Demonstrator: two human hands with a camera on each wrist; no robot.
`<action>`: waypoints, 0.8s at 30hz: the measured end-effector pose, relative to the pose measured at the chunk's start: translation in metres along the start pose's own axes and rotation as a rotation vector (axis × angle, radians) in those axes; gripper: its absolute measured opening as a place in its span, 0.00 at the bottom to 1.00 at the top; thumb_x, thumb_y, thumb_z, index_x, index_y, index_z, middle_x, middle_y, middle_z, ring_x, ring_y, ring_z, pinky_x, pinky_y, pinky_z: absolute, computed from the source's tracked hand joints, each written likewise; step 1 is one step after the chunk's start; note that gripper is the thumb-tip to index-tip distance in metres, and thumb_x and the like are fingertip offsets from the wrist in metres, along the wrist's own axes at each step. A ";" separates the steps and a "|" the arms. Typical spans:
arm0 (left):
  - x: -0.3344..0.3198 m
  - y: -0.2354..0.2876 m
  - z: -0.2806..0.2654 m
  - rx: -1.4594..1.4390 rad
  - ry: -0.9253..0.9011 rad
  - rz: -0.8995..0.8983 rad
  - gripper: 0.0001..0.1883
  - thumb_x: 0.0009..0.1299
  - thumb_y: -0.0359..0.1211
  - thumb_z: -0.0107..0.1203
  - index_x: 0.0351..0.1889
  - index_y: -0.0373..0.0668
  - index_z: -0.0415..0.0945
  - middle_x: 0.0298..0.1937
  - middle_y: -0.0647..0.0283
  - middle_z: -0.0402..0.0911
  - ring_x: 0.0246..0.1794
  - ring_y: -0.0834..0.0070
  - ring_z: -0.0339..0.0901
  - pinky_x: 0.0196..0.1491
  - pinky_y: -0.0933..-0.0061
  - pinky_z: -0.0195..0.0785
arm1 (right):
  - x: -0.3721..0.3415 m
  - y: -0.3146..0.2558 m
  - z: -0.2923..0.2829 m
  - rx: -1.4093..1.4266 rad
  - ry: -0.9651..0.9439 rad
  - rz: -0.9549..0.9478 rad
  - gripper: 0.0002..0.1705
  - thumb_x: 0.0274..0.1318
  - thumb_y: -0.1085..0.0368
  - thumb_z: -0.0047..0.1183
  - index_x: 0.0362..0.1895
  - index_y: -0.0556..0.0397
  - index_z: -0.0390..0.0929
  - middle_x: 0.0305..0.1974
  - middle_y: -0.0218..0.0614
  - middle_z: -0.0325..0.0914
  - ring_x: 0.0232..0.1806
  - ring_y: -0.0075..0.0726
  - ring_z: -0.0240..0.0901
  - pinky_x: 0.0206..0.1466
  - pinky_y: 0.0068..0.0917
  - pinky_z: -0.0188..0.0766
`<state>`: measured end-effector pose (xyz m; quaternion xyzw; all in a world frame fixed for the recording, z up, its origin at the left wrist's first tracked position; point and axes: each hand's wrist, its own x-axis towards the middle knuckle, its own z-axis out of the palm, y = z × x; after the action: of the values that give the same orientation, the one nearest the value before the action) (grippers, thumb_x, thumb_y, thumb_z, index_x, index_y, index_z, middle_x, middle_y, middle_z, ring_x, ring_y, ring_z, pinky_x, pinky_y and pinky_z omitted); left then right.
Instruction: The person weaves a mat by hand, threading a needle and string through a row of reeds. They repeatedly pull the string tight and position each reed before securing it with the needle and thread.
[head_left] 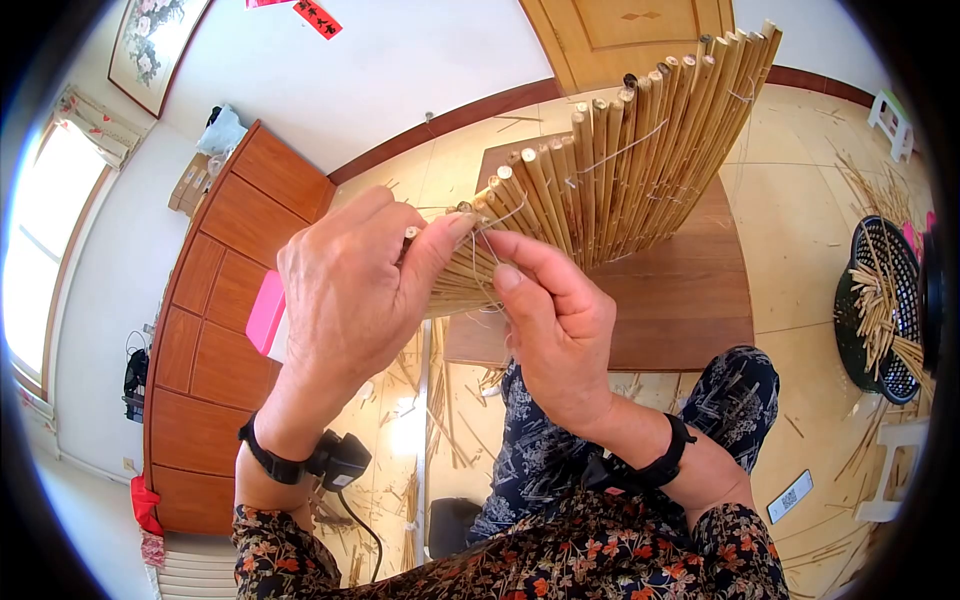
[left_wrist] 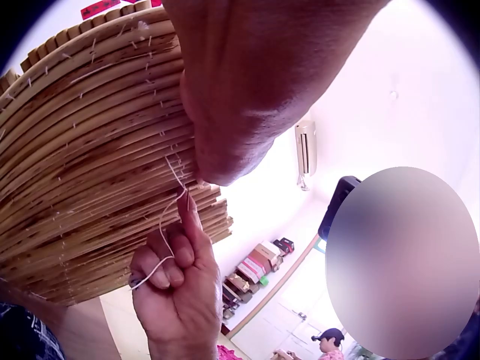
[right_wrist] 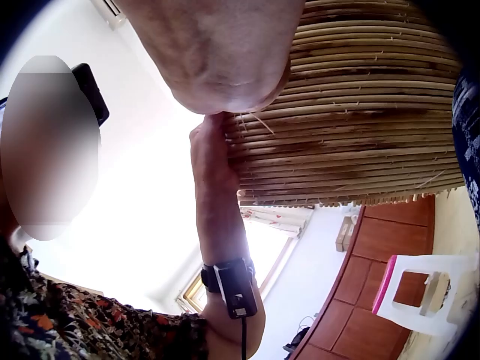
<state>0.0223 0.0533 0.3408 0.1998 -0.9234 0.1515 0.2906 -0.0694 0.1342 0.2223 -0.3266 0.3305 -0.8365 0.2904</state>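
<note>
The right hand (head_left: 560,335) pinches white thread (left_wrist: 162,225) just beside the left hand (head_left: 350,285), its fingers gripping the stalk mat (head_left: 620,180).

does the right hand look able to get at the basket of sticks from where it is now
Probably not without leaning: the basket is on the floor, well off to the right past the knee. Nothing seems to block that side, but the right hand is busy with thread.

Dark floral-print shirt (head_left: 600,545), white-patterned navy trousers (head_left: 540,450), reddish-brown cabinet (head_left: 215,340)
</note>
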 end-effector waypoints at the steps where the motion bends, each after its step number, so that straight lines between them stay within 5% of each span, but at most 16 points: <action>1: 0.000 0.001 0.000 0.000 0.003 0.003 0.22 0.68 0.45 0.61 0.17 0.41 0.74 0.17 0.63 0.68 0.16 0.64 0.67 0.19 0.64 0.56 | -0.001 -0.001 0.001 -0.020 0.024 0.010 0.15 0.66 0.69 0.50 0.54 0.63 0.77 0.45 0.35 0.82 0.44 0.16 0.72 0.48 0.18 0.70; 7: -0.007 0.009 -0.001 0.001 -0.002 -0.013 0.21 0.66 0.44 0.62 0.17 0.41 0.73 0.18 0.63 0.68 0.16 0.64 0.67 0.19 0.64 0.56 | -0.010 -0.015 0.008 0.015 0.061 0.165 0.09 0.66 0.69 0.50 0.45 0.62 0.77 0.31 0.25 0.77 0.31 0.12 0.63 0.33 0.16 0.65; 14: -0.029 0.023 0.000 -0.012 0.008 -0.003 0.14 0.65 0.37 0.64 0.22 0.38 0.77 0.19 0.61 0.69 0.17 0.66 0.66 0.22 0.68 0.56 | -0.023 -0.023 0.002 0.135 0.062 0.313 0.08 0.67 0.69 0.49 0.43 0.60 0.77 0.27 0.22 0.73 0.26 0.10 0.61 0.28 0.13 0.60; 24: -0.096 0.072 0.025 0.004 -0.012 0.077 0.19 0.64 0.45 0.62 0.21 0.45 0.68 0.22 0.65 0.61 0.20 0.69 0.65 0.22 0.70 0.57 | -0.093 0.001 -0.059 0.418 0.047 0.484 0.05 0.67 0.66 0.52 0.44 0.53 0.75 0.21 0.21 0.65 0.19 0.11 0.57 0.19 0.14 0.55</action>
<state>0.0496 0.1329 0.2523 0.1658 -0.9319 0.1632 0.2784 -0.0556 0.2202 0.1555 -0.1526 0.2263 -0.8002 0.5340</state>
